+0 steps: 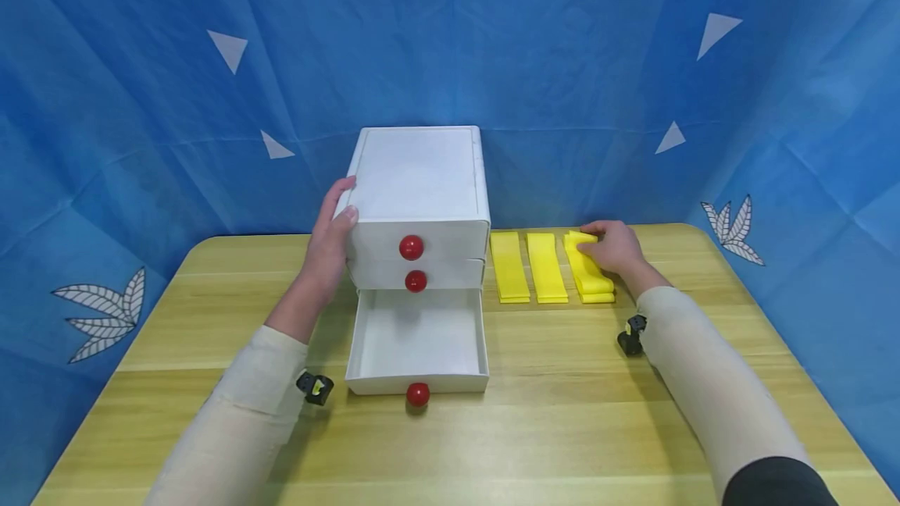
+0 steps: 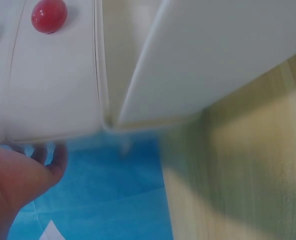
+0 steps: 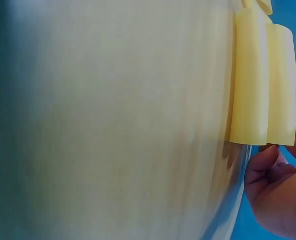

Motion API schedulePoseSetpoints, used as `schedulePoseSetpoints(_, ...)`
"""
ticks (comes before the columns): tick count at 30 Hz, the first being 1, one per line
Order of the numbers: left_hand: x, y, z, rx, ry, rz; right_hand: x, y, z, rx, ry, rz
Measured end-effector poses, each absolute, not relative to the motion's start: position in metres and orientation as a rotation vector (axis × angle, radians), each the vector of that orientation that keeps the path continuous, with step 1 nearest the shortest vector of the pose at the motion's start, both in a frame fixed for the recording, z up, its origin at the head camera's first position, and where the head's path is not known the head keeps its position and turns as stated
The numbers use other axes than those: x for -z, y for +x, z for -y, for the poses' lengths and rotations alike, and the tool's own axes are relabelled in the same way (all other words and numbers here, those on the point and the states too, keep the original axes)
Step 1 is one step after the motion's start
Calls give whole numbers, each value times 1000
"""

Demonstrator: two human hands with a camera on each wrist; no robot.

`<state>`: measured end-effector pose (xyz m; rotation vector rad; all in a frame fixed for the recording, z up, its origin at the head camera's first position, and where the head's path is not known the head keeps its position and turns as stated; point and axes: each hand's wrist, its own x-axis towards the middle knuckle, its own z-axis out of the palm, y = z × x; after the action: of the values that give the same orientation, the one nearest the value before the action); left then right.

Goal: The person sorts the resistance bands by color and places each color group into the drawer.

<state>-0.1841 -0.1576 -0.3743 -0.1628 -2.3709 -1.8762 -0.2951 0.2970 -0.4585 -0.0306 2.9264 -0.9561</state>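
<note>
A white drawer cabinet (image 1: 418, 174) with red knobs stands on the table, its bottom drawer (image 1: 416, 346) pulled out with a bare floor showing. My left hand (image 1: 329, 244) rests against the cabinet's left side, thumb and fingertips at the top edge. In the left wrist view its fingers (image 2: 58, 162) touch the side wall. To the right of the cabinet, my right hand (image 1: 615, 247) pinches the far end of a folded yellow strip (image 1: 589, 272), whose upper layer is lifted in a loop. The right wrist view shows the thumb (image 3: 263, 162) at this strip's edge.
Two more folded yellow strips, one near the cabinet (image 1: 509, 268) and one in the middle (image 1: 546, 268), lie side by side. Behind the wooden table (image 1: 548, 412) hangs a blue patterned cloth (image 1: 562, 61). The open drawer's red knob (image 1: 418, 394) juts toward the front.
</note>
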Motion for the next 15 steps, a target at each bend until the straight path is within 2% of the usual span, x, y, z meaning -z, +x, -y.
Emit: schedulePoseSetpoints(15,374,-184,157,1878,-158,2379,461,-284,-301,1114,-8,-2895)
